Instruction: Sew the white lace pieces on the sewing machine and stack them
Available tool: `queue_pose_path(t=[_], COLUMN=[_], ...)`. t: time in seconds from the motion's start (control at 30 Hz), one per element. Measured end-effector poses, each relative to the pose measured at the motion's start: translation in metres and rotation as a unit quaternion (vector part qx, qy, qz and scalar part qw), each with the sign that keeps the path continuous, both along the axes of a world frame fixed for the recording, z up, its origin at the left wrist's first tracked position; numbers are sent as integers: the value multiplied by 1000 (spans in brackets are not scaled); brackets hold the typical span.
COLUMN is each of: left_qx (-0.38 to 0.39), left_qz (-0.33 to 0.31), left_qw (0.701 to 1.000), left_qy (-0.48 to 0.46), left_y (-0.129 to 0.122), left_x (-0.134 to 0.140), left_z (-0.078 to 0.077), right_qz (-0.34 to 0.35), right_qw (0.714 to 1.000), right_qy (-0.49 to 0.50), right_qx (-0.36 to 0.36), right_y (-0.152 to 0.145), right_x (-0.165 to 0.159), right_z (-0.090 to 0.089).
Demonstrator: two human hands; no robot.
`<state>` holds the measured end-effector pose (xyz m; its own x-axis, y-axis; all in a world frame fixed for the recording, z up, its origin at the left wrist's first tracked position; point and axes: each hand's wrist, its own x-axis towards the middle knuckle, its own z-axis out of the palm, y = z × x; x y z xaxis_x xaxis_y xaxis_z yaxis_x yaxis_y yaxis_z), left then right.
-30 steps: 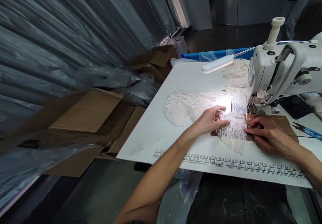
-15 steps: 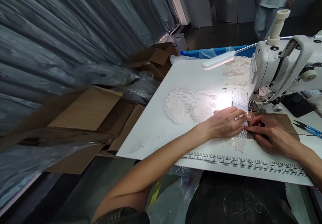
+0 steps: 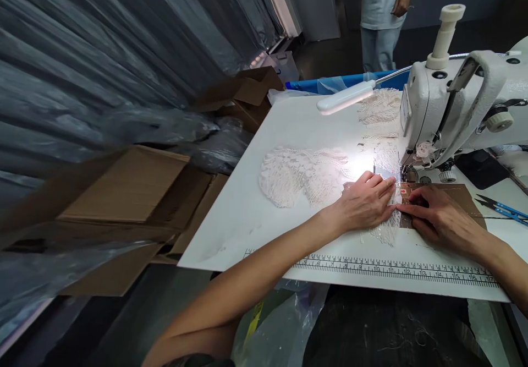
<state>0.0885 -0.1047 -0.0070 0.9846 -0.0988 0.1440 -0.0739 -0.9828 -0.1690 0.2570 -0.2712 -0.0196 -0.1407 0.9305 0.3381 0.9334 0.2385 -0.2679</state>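
Observation:
A strip of white lace (image 3: 388,232) runs under the needle area of a white sewing machine (image 3: 424,114). My left hand (image 3: 365,202) lies flat on it, fingers stretched toward the presser foot (image 3: 403,174). Just right of it, my right hand (image 3: 439,213) has bent fingers closed at the lace's edge, one fingertip beside my left hand; the exact grip is partly hidden. Beneath the right hand is a brown plate (image 3: 464,199). A larger heap of white lace (image 3: 284,177) lies left of my left hand, and more lace (image 3: 379,105) lies behind.
Blue-handled thread snips (image 3: 501,208) lie at the right. A lit lamp (image 3: 346,98) hangs over the white table (image 3: 231,224), whose front edge bears a printed ruler (image 3: 391,268). Open cardboard boxes (image 3: 124,185) stand left. A person (image 3: 383,20) stands beyond the table.
The view has shifted slightly, so the table and machine sit further left. The person in the background appears further left. Both hands stay at the lace by the presser foot.

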Motion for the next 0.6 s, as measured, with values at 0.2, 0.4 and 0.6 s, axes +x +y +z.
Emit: queue_pose_path(t=[0.2, 0.4, 0.6], left_qx=[0, -49, -93], left_qz=[-2, 6, 13], left_qw=[1000, 999, 996], left_qy=[26, 14, -14], left_y=[10, 11, 12], left_x=[16, 12, 13], left_z=[7, 3, -3], right_qz=[-14, -22, -25], right_qw=[999, 999, 1000], right_qy=[-14, -8, 0], right_qx=[47, 22, 8], right_y=[5, 2, 2], right_x=[7, 7, 7], right_z=[-4, -3, -3])
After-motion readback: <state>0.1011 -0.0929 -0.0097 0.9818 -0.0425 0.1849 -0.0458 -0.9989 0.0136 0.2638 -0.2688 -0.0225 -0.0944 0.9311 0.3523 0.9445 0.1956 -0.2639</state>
